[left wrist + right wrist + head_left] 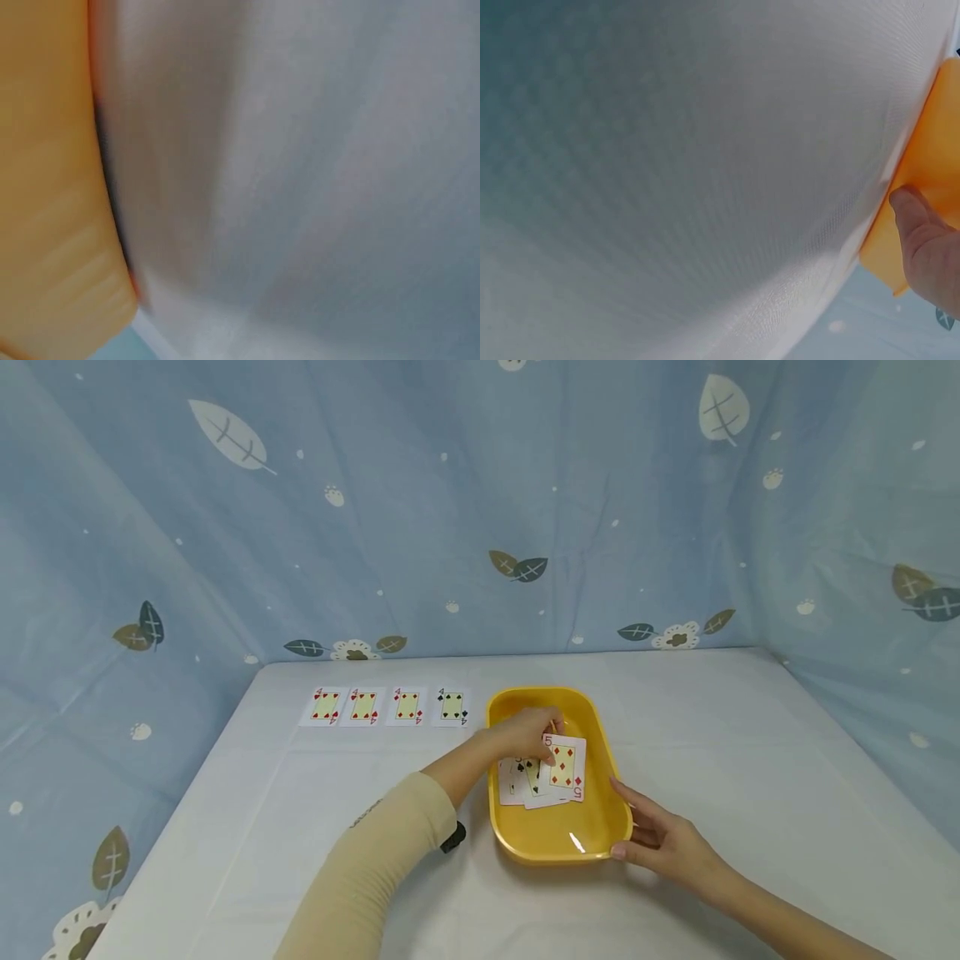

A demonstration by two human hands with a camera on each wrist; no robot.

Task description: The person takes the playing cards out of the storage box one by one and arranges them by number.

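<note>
4 cards (386, 707) lie face up in a row on the worktop (750, 752), near the back edge & left of the yellow tray (551, 842): 3 red 4s, then a black 4 nearest the tray. They sit side by side, apart from the tray.

Left hand (528, 732) reaches over the tray's left rim w/ a beige sleeve (375, 852) behind it. Its fingers are curled down, pinching the top edge of the 5 of diamonds (566, 767), which sits face up just below & right of the hand, inside the tray. Under that card, a few more cards (521, 781) overlap in a loose pile on the tray floor; a black-suit one shows, rest mostly hidden.

Right hand (663, 837) is at the tray's near right corner, fingers fairly straight & laid along the outer wall, thumb by the rim. The right wrist view shows the thumb (919, 225) pressed on the yellow edge; it steadies the tray rather than wrapping round it.

The left wrist view is blurred: only the tray's yellow wall (45, 187) beside white worktop cloth.

Backdrop is a blue curtain (480, 510) w/ leaf print round 3 sides.
</note>
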